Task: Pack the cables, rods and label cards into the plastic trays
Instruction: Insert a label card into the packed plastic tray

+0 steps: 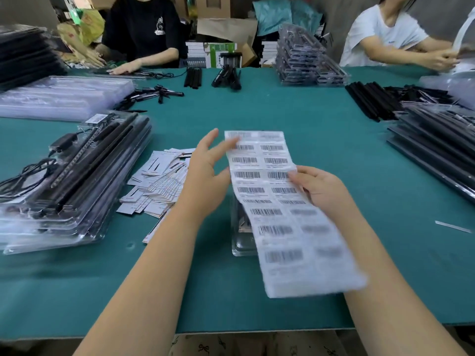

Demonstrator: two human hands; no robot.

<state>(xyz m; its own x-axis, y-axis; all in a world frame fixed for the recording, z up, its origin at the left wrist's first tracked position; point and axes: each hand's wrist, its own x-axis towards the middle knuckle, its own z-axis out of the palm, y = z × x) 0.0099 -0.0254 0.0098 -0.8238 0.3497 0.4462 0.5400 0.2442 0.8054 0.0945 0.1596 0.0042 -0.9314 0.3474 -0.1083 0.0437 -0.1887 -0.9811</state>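
A long white sheet of barcode labels (272, 201) hangs over the middle of the green table. My right hand (321, 188) pinches its right edge, thumb on the printed side. Fingers straight, my left hand (208, 173) touches the sheet's upper left part. Beneath the sheet lies a clear plastic tray (241, 242), mostly hidden. A loose pile of label cards (159, 183) lies left of my left hand. Further left stands a stack of packed trays (69, 176) holding black rods and cables.
Empty clear trays (61, 96) lie at the far left. Loose black rods (372, 101) and packed trays (437, 147) sit at the right, another tray stack (305, 60) at the back. Two people work across the table. A thin strip (453, 226) lies near the right edge.
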